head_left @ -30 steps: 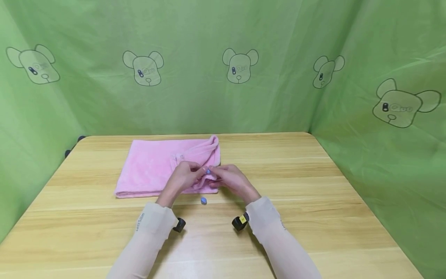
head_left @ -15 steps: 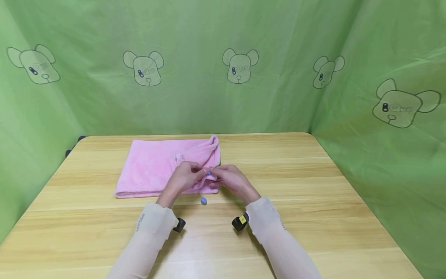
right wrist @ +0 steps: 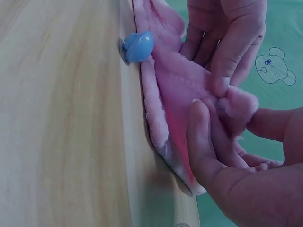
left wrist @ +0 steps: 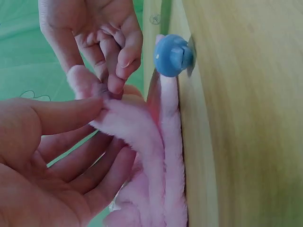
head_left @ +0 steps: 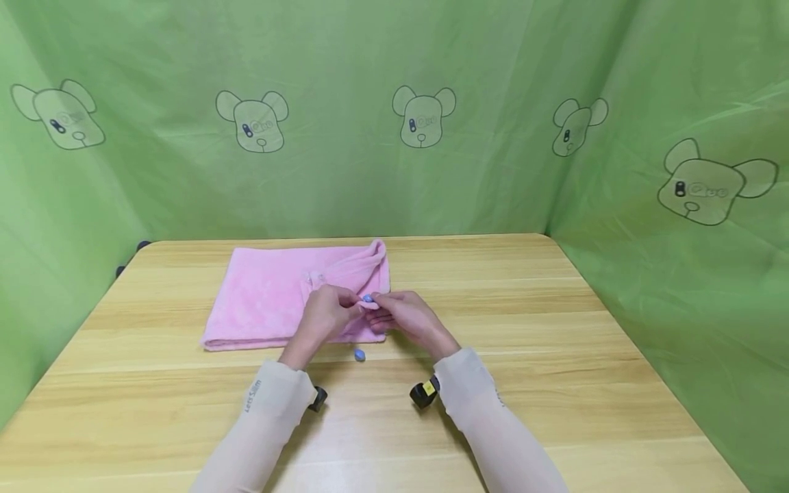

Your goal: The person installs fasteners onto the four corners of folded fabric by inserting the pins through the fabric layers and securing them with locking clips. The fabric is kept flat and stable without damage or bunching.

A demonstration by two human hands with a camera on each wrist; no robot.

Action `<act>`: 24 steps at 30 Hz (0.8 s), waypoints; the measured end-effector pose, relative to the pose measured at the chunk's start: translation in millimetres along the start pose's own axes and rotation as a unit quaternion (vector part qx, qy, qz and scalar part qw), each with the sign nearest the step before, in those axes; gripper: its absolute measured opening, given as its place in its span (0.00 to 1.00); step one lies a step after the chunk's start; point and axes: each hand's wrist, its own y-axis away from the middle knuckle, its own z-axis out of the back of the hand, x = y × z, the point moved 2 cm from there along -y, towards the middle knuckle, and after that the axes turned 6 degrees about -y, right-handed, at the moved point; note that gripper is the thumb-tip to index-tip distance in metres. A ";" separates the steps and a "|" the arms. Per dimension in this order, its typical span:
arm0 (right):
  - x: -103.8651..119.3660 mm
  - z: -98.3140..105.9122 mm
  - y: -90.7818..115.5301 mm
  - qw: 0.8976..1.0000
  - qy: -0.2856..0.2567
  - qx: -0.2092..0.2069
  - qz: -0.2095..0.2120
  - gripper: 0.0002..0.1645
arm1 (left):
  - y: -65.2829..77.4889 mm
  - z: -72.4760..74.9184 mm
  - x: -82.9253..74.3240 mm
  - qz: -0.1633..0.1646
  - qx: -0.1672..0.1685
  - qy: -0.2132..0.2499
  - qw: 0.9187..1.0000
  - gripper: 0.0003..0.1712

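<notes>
Towel corner: the pink towel (head_left: 290,298) is being pinched between left hand (head_left: 323,318) and right hand (head_left: 409,318), frame centre.
Blue button (head_left: 360,355): lying just below.

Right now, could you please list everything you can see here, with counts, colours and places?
Towel: one, pink, folded, far-left part of the table; its near right corner is lifted and pinched by both hands.
Blue piece between the fingertips: one, small, at the pinched corner.
Blue round piece: one, on the table beside the towel's near edge.
Table: one, light wood.
Backdrop: green, printed with bear heads, on three sides.
Left hand: pinches the towel corner.
Right hand: pinches the same corner.
</notes>
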 end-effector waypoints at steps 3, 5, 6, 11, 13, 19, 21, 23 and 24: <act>0.3 0.0 -0.2 1.000 0.000 -0.001 -0.008 0.20 | -1.1 4.6 1.4 -0.001 -0.035 -0.003 0.999 0.03; 0.4 0.3 -0.4 1.000 0.000 -0.002 -0.012 0.21 | -2.0 9.5 3.1 0.011 -0.057 0.003 0.998 0.03; 0.5 0.4 -0.5 1.000 0.001 -0.002 -0.014 0.22 | -2.2 12.5 3.8 0.017 -0.068 0.006 0.998 0.03; 0.6 0.9 -0.6 1.000 0.009 -0.003 -0.020 0.20 | -3.2 27.4 11.6 0.029 -0.113 0.021 0.993 0.04; 0.9 1.2 -0.3 1.000 0.010 -0.005 -0.020 0.20 | -3.5 32.1 15.7 0.026 -0.123 0.018 0.992 0.05; 0.6 2.8 -0.8 1.000 0.018 -0.012 -0.018 0.19 | -4.1 35.7 33.8 0.074 -0.112 0.002 0.991 0.09; 0.1 3.4 -1.3 0.999 0.024 -0.014 -0.020 0.19 | -4.3 34.7 40.6 0.099 -0.102 0.001 0.990 0.09; -0.3 3.9 -1.3 0.999 0.033 -0.015 -0.019 0.18 | -4.8 33.4 46.5 0.116 -0.095 0.003 0.989 0.08; -0.5 4.2 -1.3 0.999 0.036 -0.015 -0.018 0.18 | -5.0 32.9 48.6 0.122 -0.092 0.006 0.988 0.08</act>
